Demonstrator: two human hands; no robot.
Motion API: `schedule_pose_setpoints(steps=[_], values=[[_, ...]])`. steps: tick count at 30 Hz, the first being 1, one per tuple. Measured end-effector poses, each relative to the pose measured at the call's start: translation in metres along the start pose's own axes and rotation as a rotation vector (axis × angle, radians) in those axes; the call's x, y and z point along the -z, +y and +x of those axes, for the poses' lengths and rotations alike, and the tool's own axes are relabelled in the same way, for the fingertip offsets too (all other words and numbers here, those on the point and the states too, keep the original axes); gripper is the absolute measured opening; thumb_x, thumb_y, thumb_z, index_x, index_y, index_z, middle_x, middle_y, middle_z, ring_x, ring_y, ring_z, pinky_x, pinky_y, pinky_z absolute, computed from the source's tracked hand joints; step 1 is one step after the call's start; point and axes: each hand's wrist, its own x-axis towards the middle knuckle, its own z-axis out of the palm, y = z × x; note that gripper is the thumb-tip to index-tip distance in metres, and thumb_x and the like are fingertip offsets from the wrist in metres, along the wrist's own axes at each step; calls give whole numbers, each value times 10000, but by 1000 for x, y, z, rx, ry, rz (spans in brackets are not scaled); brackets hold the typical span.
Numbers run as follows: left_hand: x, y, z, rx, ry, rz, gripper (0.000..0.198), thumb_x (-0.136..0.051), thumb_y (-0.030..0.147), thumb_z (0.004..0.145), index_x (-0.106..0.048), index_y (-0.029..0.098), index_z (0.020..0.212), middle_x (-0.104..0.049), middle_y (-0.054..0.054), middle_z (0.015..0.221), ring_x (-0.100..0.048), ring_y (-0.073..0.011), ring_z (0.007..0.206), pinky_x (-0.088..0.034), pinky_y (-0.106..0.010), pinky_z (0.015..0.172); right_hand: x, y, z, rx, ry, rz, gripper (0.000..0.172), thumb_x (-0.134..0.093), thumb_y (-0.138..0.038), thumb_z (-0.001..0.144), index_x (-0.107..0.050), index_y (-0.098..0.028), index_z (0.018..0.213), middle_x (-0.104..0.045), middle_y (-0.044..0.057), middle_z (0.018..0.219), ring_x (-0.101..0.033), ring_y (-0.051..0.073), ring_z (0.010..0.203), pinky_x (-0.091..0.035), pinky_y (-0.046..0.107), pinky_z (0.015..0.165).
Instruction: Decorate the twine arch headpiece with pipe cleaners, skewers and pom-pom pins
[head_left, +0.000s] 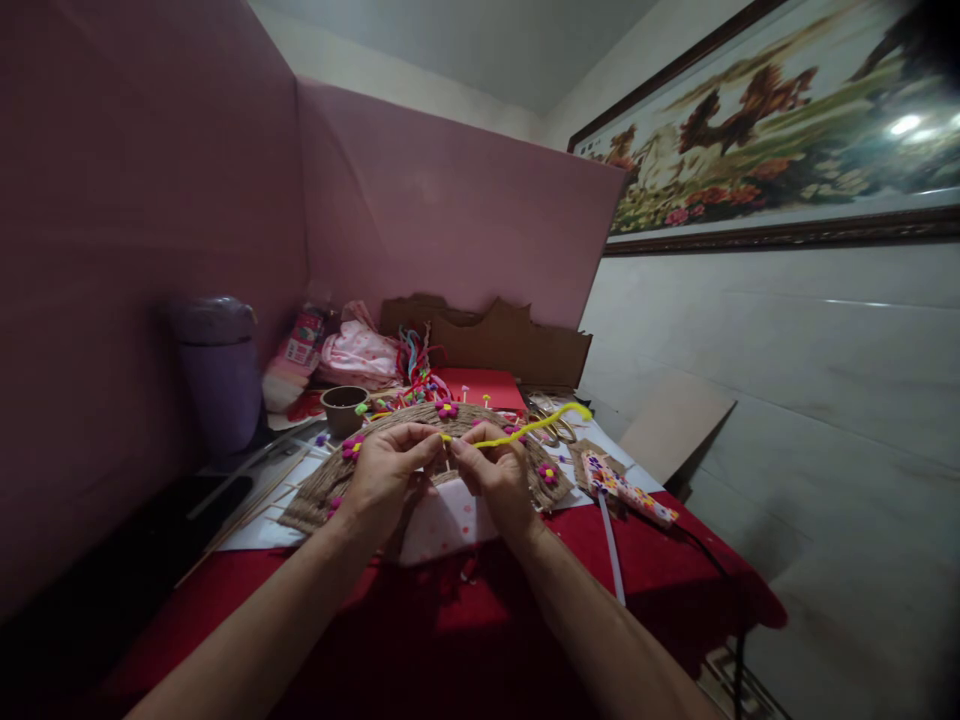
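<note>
Yellow pipe cleaner [525, 429], held above the middle of the table [675, 570]. I pinch its left end between thumb and forefinger of my left hand [382, 475] and my right hand [499, 480]. The two hands are closed on it with their fingertips almost meeting, and the free length runs right and slightly far, ending in a small curl.

Directly under the hands lies a twine-wrapped arch [315, 492] dotted with pink flowers [352, 445]. A white spotted piece [442, 528] sits inside its curve on the near side.

To the right of the arch rests a patterned strip [630, 492], with a white stick [611, 550] running from it toward the near edge. Just beyond the tip of the pipe cleaner is a pair of scissors [553, 428], partly hidden.

Far of the arch are a brown cup [343, 408], a bundle of coloured pipe cleaners [416, 362], a red sheet [480, 386] and a pink bag [361, 355], all backed by torn cardboard [510, 345].

At far left stands a purple jug [217, 370] against the pink panel [450, 200]. A framed painting [780, 130] hangs on the wall at right. The table is covered in red cloth.
</note>
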Motion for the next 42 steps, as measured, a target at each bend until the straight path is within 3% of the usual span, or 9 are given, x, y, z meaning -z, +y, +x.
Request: schedule_pose_setpoints(steps=[6, 20, 26, 34, 42], values=[[0, 0, 2, -57, -70, -25, 282, -786, 297, 566, -681, 95, 732, -630, -28, 606, -509, -90, 472, -428, -188, 356, 1, 1, 1, -3, 8, 22, 222, -622, -339, 758, -505, -187, 646, -411, -92, 413, -321, 51, 359, -253, 187, 376], [0, 0, 2, 15, -39, -46, 318, -833, 292, 484, -652, 126, 686, -624, 14, 561, -506, -68, 397, -391, -173, 343, 1, 0, 0, -16, -51, 4, 241, -633, -350, 743, -513, -182, 617, -407, -89, 413, -320, 50, 354, -245, 190, 368], [1, -1, 1, -41, -56, 29, 263, -777, 304, 585, -668, 121, 741, -634, -2, 609, -500, -61, 439, -393, -164, 370, 1, 2, 0, 9, -4, -28, 219, -627, -329, 757, -511, -185, 639, -420, -88, 429, -329, 52, 366, -257, 190, 380], [-2, -1, 1, -195, -18, 271, 235, -709, 331, 632, -634, 112, 671, -581, 5, 558, -473, -82, 431, -392, -192, 361, 2, 3, 1, 48, 30, 4, 180, -607, -326, 789, -516, -195, 708, -418, -90, 447, -334, 59, 372, -260, 200, 392], [-1, -2, 1, -176, -144, 373, 234, -671, 340, 663, -596, 119, 647, -525, 20, 561, -453, -79, 459, -383, -196, 407, 1, 3, 4, 59, 39, 28, 220, -609, -341, 794, -516, -187, 668, -419, -72, 496, -331, 55, 382, -253, 207, 381]])
